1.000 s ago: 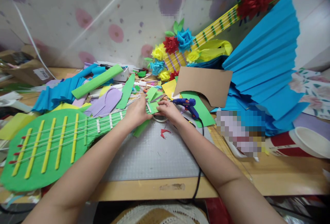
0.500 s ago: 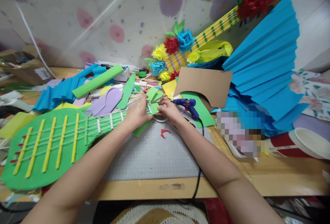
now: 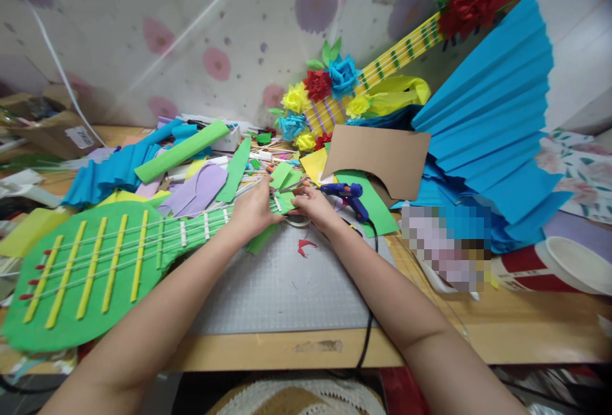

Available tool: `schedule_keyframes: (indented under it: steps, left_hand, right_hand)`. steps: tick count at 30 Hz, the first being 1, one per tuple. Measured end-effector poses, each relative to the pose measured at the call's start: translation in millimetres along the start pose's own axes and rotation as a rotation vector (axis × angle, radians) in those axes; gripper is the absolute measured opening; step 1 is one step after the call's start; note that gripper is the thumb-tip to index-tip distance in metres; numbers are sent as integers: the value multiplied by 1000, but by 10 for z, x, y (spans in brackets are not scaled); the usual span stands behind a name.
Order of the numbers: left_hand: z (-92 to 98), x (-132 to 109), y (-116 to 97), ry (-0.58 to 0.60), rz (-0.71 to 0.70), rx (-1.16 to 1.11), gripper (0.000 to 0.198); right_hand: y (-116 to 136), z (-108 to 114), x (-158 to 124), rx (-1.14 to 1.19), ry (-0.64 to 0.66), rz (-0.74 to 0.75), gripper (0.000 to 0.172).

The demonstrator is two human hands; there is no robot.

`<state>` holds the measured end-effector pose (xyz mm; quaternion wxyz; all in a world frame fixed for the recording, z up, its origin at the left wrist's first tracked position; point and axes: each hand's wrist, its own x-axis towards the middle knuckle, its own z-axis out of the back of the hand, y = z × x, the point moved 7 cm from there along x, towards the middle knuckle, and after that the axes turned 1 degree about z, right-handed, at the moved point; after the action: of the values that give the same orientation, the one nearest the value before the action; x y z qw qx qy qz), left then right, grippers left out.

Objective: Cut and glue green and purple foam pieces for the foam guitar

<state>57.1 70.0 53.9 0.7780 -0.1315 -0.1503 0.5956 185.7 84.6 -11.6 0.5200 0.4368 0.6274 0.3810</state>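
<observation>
- Your wooden table (image 3: 526, 332) runs across the whole view, its bare front edge nearest you.
- A grey cutting mat (image 3: 287, 287) lies flat at the middle, with a red paper scrap (image 3: 306, 246) on it.
- The green paper guitar (image 3: 95, 268) lies to your left, its neck reaching over the mat.
- A blue glue gun (image 3: 347, 195) rests just beyond the mat.
- A brown cardboard piece (image 3: 382, 153) sits behind the gun.
- To your right, a blue pleated fan (image 3: 492, 128) spreads wide, with a red cup (image 3: 519, 273) on its side near it.
</observation>
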Motion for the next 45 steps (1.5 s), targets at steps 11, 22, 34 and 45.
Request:
schedule_keyframes:
  steps: [11, 22, 34, 45]
  left_hand:
    - [-8, 3, 24, 16, -3, -22, 81]
    - [-1, -12, 37, 62, -21, 13, 94]
    - [95, -34, 115, 79, 26, -28, 98]
    - [67, -39, 125, 74, 21, -30, 95]
  right_hand:
    - [-6, 10, 7, 16, -21, 1, 20]
    - [-19, -7, 5, -14, -18, 11, 18]
    - [22, 5, -14, 20, -38, 28, 22]
    - [13, 12, 13, 12, -34, 29, 19]
